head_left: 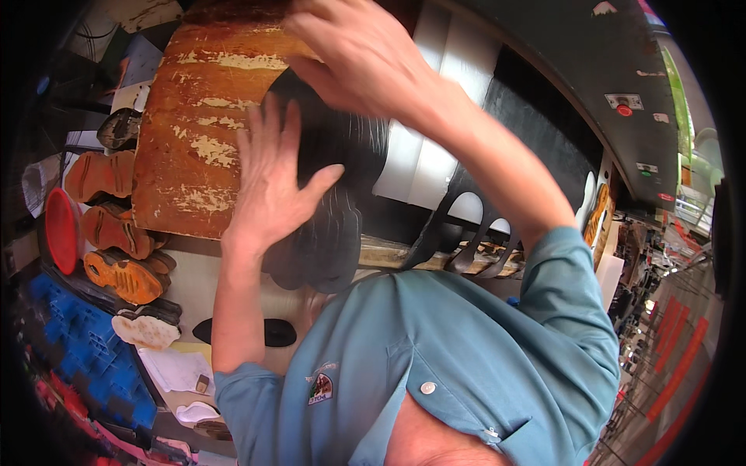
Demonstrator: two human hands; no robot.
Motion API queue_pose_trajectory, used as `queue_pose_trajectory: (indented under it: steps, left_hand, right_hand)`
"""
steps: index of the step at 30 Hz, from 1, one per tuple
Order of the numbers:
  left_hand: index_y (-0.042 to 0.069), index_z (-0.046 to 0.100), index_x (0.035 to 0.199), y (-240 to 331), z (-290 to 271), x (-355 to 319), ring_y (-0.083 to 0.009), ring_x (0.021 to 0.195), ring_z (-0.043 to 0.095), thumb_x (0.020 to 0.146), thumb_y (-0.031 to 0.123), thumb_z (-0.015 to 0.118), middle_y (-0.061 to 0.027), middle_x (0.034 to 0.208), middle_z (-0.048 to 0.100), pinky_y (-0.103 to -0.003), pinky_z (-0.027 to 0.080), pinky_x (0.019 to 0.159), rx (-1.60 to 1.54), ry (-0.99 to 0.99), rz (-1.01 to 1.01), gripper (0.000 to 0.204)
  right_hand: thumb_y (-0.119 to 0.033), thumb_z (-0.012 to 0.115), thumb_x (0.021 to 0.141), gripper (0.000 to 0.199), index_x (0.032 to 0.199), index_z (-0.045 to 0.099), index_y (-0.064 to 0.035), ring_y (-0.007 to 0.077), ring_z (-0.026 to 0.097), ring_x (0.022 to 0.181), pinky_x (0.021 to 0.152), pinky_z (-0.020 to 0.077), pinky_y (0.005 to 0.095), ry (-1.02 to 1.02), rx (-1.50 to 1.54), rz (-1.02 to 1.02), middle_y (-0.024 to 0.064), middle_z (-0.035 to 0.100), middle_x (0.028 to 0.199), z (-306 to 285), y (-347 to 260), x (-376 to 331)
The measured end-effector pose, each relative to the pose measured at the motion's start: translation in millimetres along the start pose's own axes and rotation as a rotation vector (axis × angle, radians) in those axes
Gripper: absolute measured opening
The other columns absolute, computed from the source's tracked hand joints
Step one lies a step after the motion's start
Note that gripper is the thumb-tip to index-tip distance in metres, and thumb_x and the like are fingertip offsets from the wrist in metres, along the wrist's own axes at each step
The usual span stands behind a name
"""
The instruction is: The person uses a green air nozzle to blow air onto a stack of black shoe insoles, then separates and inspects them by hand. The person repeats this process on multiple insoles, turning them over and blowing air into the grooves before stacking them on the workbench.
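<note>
My left hand lies with fingers spread and thumb apart along the left side of dark, sole-shaped sheets. It appears to rest on them and grips nothing. Higher up, my right hand reaches over the far end of these sheets; it is slightly blurred, its thumb apart from the fingers, and nothing shows in it. The sheets look black and glossy with pale streaks. Their lower, rounded end hangs over the near edge of the work surface, close to my shirt.
A worn brown wooden board lies at left. Pale metallic plates and a black belt are at right, below a dark machine with a red button. Several shoe soles, a red dish and blue crates stand far left.
</note>
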State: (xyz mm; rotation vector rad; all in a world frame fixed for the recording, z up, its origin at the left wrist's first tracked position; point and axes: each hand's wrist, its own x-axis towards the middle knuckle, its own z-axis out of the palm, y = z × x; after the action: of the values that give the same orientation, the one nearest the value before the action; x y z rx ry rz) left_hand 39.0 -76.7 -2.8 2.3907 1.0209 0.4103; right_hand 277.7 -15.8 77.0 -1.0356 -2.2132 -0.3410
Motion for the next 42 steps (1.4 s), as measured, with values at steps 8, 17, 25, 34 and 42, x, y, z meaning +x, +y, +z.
queue_pose_trajectory:
  steps: [8, 17, 25, 34, 42]
  left_hand:
    - [0.003, 0.023, 0.175, 3, 14, 11, -0.0534, 0.167, 0.012, 0.093, 0.055, 0.081, -0.0341, 0.18, 0.015, -0.065, 0.009, 0.135, 0.064, 0.053, -0.033, 0.113]
    - [-0.005, 0.02, 0.173, 0, -11, 21, -0.0454, 0.169, 0.017, 0.098, 0.059, 0.077, -0.0316, 0.179, 0.024, -0.053, 0.014, 0.137, -0.225, 0.05, -0.122, 0.114]
    - [-0.001, 0.048, 0.149, 70, -37, 37, -0.0361, 0.129, 0.068, 0.118, 0.052, 0.048, -0.0233, 0.139, 0.067, -0.049, 0.058, 0.11, -1.701, 0.393, -0.28, 0.062]
    - [-0.007, 0.064, 0.138, 98, 3, 13, -0.0446, 0.143, 0.054, 0.107, 0.034, 0.072, -0.0299, 0.147, 0.061, -0.051, 0.038, 0.127, -0.449, 0.245, 0.168, 0.052]
    - [0.0, 0.031, 0.172, -52, 5, -16, -0.0492, 0.168, 0.016, 0.115, 0.047, 0.052, -0.03, 0.18, 0.022, -0.059, 0.011, 0.136, 0.059, 0.122, -0.07, 0.077]
  right_hand:
    - [-0.018, 0.068, 0.09, 0.02, 0.101, 0.079, -0.0043, 0.0231, 0.075, 0.084, 0.06, 0.0557, 0.038, -0.471, -0.396, 0.338, 0.0098, 0.077, 0.091, 103, 63, 45]
    - [-0.02, 0.072, 0.097, 0.016, 0.088, 0.067, -0.0067, 0.0362, 0.069, 0.073, 0.063, 0.0562, 0.0466, -0.229, -0.169, 0.281, 0.0124, 0.067, 0.083, -55, 10, -39]
    - [-0.018, 0.081, 0.095, 0.035, 0.124, 0.07, -0.0007, 0.03, 0.07, 0.078, 0.073, 0.0558, 0.0441, -0.515, 0.066, 0.392, 0.0084, 0.067, 0.086, -162, -113, -92]
    - [-0.001, 0.08, 0.083, 0.044, 0.125, 0.069, -0.0047, 0.0394, 0.074, 0.097, 0.098, 0.0585, 0.0473, -0.496, 0.287, 0.648, 0.0162, 0.076, 0.103, -153, -82, -122]
    - [-0.008, 0.087, 0.08, 0.023, 0.096, 0.071, -0.0054, 0.0387, 0.075, 0.076, 0.069, 0.0602, 0.0469, -0.672, 0.117, 0.665, 0.0152, 0.075, 0.083, -194, -80, -182]
